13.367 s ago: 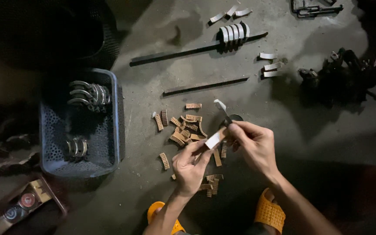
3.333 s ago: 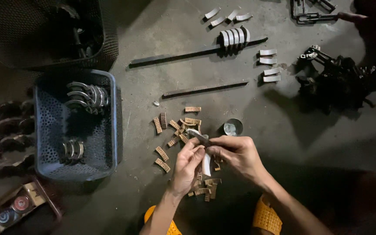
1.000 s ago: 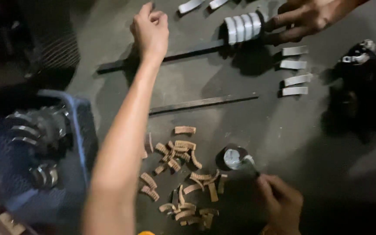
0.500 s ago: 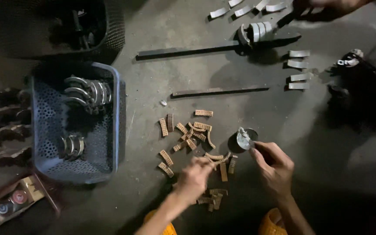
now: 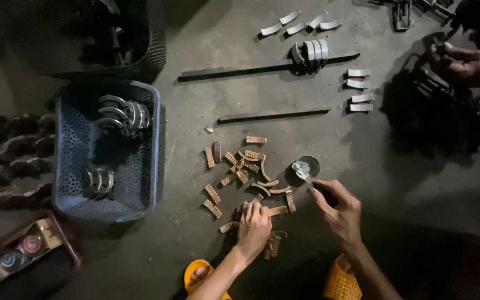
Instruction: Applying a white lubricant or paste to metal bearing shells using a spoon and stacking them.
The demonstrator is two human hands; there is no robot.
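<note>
Two hands work low over a dark, stained concrete floor [image 5: 195, 261]: the left hand [image 5: 254, 228] pinches a curved brown strip [image 5: 276, 211] at the scattered pile's near edge, while the right hand [image 5: 337, 208] grips a small brush [image 5: 302, 171] dipped in a round tin [image 5: 305, 166]. Farther out lie a blue perforated basket [image 5: 62, 161], two dark metal bars [image 5: 273, 114] and pale curved shells [image 5: 359, 89].

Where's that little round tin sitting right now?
In the head view, the small round tin sits on the floor just right of the scattered brown curved strips, directly above the right hand, whose fingertips reach toward it.
</note>
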